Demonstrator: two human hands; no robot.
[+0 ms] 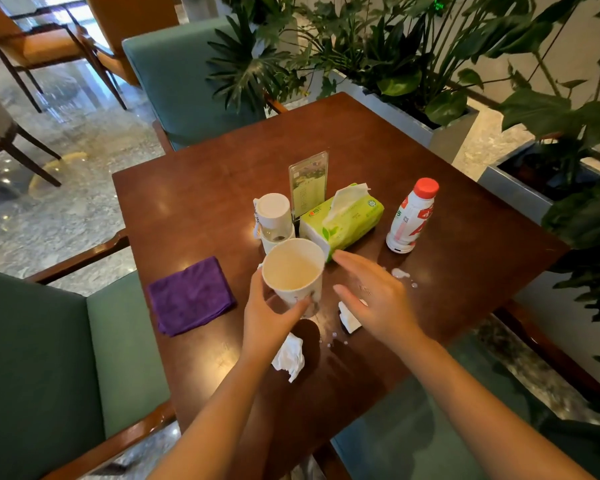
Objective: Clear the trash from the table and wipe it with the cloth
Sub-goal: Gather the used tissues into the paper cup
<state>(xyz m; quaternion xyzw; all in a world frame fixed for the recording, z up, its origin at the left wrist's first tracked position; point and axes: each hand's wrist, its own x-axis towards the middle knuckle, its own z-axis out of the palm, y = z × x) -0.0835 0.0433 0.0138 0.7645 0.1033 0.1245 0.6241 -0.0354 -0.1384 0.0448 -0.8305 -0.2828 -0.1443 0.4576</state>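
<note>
Trash is mostly where it fell, so the clearing looks barely begun. Her or his left hand point(271, 315) has its fingers wrapped round the paper cup point(293, 271), holding it just above the table point(194, 202), tilted so the empty inside shows. The right hand point(374, 299) hovers beside the cup with fingers straight and spread, grasping nothing; it hangs over a small crumpled tissue point(349, 318) and partly hides it.

A second, larger wad point(289, 356) lies on the near part of the table, just below the left wrist. White drops of spill point(400, 273) sit to the right of the right hand, between it and the bottle point(411, 216), and a few more specks dot the wood near the small tissue. The bottle stands upright with its red cap on; whether it counts as trash I cannot tell from here.

The purple cloth point(191, 296) lies folded on the left side of the table, well apart from both hands and seemingly unused, since the spill is not yet wiped. Behind the cup stand a white flask point(274, 220), a menu stand point(307, 183) and a green tissue pack point(343, 216), close together in the middle; I would guess these stay.

My reading: one item is in hand, two tissues are left to gather, no bin is in sight, and all of the wiping remains
</note>
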